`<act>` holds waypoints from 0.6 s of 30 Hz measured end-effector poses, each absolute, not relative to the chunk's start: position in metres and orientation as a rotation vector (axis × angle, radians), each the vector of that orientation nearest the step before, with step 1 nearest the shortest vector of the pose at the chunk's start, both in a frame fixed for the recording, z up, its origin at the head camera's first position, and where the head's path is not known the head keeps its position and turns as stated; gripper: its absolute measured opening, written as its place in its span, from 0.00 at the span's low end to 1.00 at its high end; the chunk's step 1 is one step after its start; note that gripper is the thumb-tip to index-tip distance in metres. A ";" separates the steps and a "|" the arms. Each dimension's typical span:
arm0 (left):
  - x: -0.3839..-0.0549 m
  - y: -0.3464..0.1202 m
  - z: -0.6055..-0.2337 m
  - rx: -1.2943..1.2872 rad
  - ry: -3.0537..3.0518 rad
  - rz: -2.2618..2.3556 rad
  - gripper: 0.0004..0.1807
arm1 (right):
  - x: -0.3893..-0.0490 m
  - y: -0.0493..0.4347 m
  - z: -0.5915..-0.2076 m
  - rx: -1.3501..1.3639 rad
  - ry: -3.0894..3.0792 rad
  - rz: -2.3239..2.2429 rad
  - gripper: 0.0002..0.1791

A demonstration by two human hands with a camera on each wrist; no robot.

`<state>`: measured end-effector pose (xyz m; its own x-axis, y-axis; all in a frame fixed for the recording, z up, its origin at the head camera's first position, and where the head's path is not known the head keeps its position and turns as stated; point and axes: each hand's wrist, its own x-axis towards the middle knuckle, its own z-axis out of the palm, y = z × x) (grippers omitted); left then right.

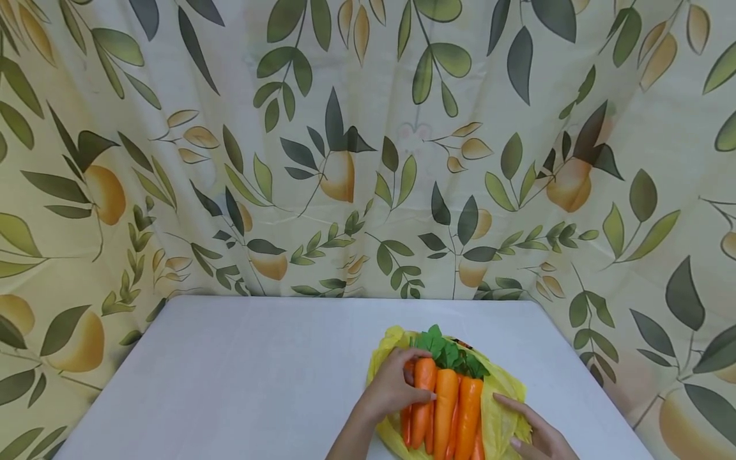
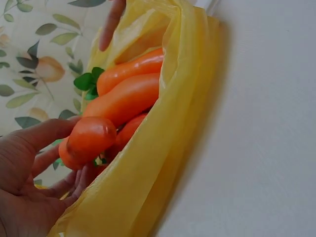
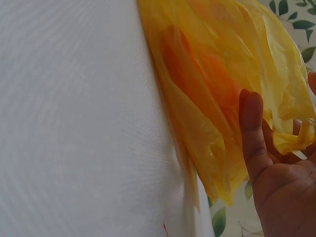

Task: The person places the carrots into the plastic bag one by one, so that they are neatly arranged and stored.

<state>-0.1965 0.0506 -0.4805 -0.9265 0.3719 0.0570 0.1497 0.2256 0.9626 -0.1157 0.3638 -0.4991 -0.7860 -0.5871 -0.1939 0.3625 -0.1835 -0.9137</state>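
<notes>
A bunch of orange carrots [image 1: 445,409] with green leaves [image 1: 439,348] at the far end lies in a yellow plastic bag [image 1: 503,409], whose mouth is spread around them. My left hand [image 1: 393,386] grips a carrot at the left of the bunch, fingers over its far end and thumb on its near side. In the left wrist view this carrot [image 2: 91,137] sits between thumb and fingers. On the bag's right side, my right hand [image 1: 540,434] rests with its fingers extended along the plastic. The right wrist view shows its thumb [image 3: 253,123] raised beside the thin yellow film.
The bag lies on a white table [image 1: 259,377], toward its near right part. Behind the table hangs a curtain [image 1: 356,249] printed with leaves and fruit. A small dark and orange item [image 1: 462,344] shows at the bag's far edge behind the leaves.
</notes>
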 end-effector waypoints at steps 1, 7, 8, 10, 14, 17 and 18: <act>-0.196 0.051 -0.481 0.502 2.315 1.773 0.34 | -0.115 0.364 -0.499 -0.268 1.473 -2.014 0.25; -0.195 0.049 -0.482 0.509 2.338 1.750 0.34 | -0.115 0.363 -0.499 -0.245 1.497 -2.010 0.24; -0.195 0.049 -0.482 0.506 2.335 1.752 0.34 | -0.115 0.363 -0.498 -0.236 1.501 -2.007 0.24; -0.195 0.049 -0.482 0.501 2.327 1.757 0.34 | -0.114 0.362 -0.498 -0.241 1.508 -2.012 0.24; -0.195 0.049 -0.482 0.512 2.326 1.765 0.35 | -0.114 0.362 -0.498 -0.254 1.509 -2.007 0.25; -0.195 0.049 -0.482 0.526 2.332 1.760 0.35 | -0.114 0.362 -0.498 -0.270 1.509 -2.001 0.26; -0.195 0.049 -0.483 0.527 2.333 1.753 0.35 | -0.114 0.362 -0.497 -0.270 1.513 -1.998 0.26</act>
<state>-0.1953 0.0485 -0.4825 -0.9221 0.3805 0.0708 0.1739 0.2438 0.9541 -0.1139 0.3619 -0.4974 -0.7928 -0.5775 -0.1951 0.3443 -0.1602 -0.9251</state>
